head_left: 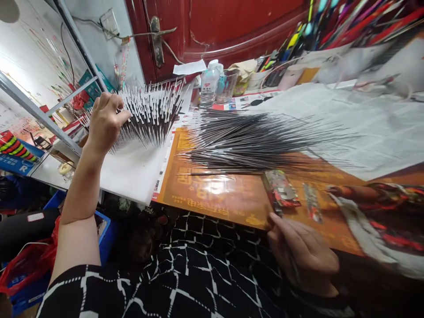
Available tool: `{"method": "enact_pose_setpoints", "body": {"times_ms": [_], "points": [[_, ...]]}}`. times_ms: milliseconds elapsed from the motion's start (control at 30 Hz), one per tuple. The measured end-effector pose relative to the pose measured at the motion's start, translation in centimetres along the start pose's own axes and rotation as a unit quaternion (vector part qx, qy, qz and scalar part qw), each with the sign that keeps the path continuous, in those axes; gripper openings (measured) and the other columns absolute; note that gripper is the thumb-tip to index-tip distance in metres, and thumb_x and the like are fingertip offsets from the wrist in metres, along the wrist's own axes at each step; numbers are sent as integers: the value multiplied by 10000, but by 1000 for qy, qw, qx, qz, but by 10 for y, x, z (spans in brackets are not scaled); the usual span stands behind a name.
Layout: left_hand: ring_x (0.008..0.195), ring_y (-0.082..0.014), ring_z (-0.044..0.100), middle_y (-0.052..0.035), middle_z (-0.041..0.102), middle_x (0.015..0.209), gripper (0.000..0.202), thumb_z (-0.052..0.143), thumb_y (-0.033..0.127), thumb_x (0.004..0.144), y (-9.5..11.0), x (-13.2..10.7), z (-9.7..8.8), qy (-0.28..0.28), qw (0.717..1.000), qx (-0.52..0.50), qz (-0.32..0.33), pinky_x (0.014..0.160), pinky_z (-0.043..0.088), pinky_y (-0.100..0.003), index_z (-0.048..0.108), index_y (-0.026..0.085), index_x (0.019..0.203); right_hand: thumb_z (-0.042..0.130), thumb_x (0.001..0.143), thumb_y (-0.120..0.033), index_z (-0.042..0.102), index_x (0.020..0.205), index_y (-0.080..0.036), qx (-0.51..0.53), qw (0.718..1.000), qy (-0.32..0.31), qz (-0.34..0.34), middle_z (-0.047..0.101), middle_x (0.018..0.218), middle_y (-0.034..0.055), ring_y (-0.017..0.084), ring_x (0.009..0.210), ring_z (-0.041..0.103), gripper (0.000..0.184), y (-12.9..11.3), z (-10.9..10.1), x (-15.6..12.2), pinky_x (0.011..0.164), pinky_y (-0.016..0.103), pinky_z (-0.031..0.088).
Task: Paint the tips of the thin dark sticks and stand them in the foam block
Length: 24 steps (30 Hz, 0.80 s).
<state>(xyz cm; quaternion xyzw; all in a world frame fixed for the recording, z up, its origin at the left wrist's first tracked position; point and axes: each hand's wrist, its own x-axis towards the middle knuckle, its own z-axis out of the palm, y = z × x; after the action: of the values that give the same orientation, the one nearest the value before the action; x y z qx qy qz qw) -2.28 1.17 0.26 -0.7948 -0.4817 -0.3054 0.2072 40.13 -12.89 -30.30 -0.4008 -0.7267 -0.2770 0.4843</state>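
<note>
Here we are in a cramped little workroom, and it's looking more like a home than a factory! A red-painted wooden door [215, 26] is closing off the back, a grey metal shelving rack [39, 112] is crowding in on the left, and newspaper [347, 128] is covering the surface. A plastic water bottle [209, 86] is standing among the clutter. Masses of thin dark sticks [258, 141] are lying out, more are bristling from a white foam board [132, 176], and brightly painted ones [364, 22] are filling the far corner: this is a homemade handcraft workshop!
</note>
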Motion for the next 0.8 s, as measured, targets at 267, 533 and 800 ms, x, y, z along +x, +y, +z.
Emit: {"method": "enact_pose_setpoints", "body": {"times_ms": [267, 533, 800], "points": [[1029, -190, 447, -28, 587, 890, 87, 638, 169, 886, -32, 17, 16, 41, 999, 15, -20, 1007, 424, -444, 636, 245, 928, 614, 932, -155, 482, 1502, -153, -2, 999, -7, -39, 749, 822, 78, 199, 643, 709, 586, 1, 1, 1, 682, 287, 578], [1043, -207, 486, -51, 563, 920, 94, 602, 145, 901, -43, 20, 51, 31, 999, 22, 31, 984, 436, -445, 656, 208, 944, 632, 913, -167, 497, 1493, -217, 3, 1000, -24, -16, 761, 854, 56, 198, 658, 726, 597, 4, 1, -8, 733, 279, 585], [973, -217, 560, -75, 582, 972, 51, 657, 242, 903, -60, -1, 71, 33, 999, -13, 14, 919, 485, -424, 669, 230, 951, 656, 897, -139, 492, 1487, -189, -8, 1000, -15, -13, 762, 861, 69, 194, 676, 729, 614, 1, 1, -3, 741, 271, 586]]}}
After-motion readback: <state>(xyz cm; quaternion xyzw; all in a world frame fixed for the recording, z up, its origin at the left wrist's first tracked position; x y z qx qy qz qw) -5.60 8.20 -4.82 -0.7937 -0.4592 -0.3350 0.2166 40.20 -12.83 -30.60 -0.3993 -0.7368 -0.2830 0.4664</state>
